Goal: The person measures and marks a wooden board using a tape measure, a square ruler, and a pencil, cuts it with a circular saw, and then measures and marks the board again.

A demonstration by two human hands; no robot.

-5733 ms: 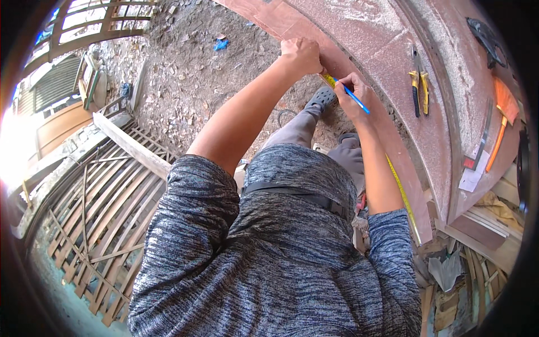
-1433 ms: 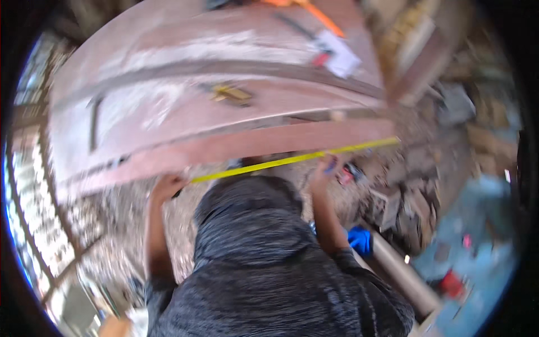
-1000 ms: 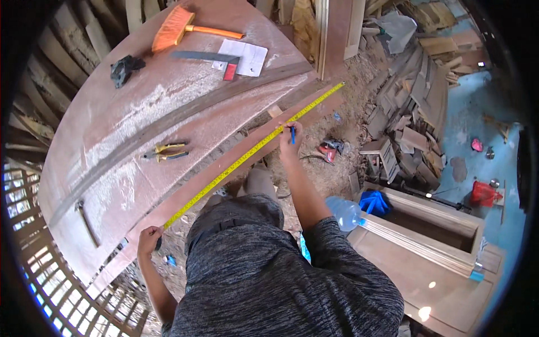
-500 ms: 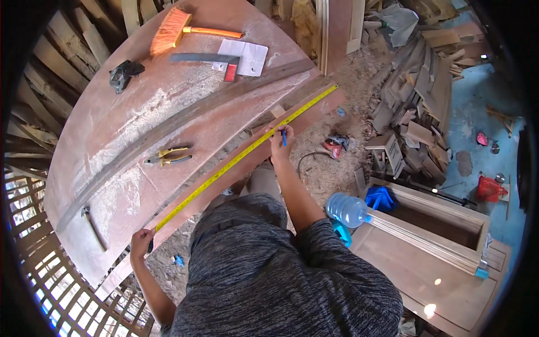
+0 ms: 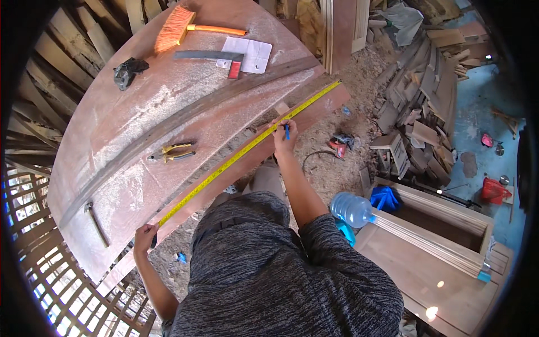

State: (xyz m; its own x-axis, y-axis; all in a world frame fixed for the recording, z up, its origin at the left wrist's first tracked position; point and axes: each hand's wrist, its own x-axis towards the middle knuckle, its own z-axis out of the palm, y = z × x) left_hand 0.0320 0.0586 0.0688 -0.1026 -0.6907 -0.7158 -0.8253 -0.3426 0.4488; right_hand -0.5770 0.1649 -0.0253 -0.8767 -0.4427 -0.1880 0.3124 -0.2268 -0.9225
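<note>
A long yellow measuring tape (image 5: 221, 168) stretches diagonally along a narrow reddish board (image 5: 323, 106). My left hand (image 5: 144, 239) grips the dark tape case (image 5: 153, 241) at the tape's lower-left end. My right hand (image 5: 284, 137) holds a blue pencil (image 5: 287, 130) at the tape's upper half, fingertips at the tape's edge. Beyond the board lies a large curved, dust-streaked panel (image 5: 115, 143), bearing yellow-handled pliers (image 5: 171, 153), a hammer (image 5: 95, 224), an orange broom (image 5: 171, 31), a square tool (image 5: 230, 62) on paper (image 5: 258, 56) and crumpled black plastic (image 5: 129, 73).
Wood scraps (image 5: 415, 140) and a red power tool (image 5: 339, 145) lie on the ground at right. A water jug (image 5: 351, 209) rests against a wooden frame (image 5: 432, 230) on a panel (image 5: 404, 281). Slatted lattice (image 5: 42, 253) stands at lower left, more planks (image 5: 73, 73) at upper left.
Compared with the oldest frame, my view has swung round and my hands are much farther apart along the tape. Over the last second both hands and tape hold nearly the same positions.
</note>
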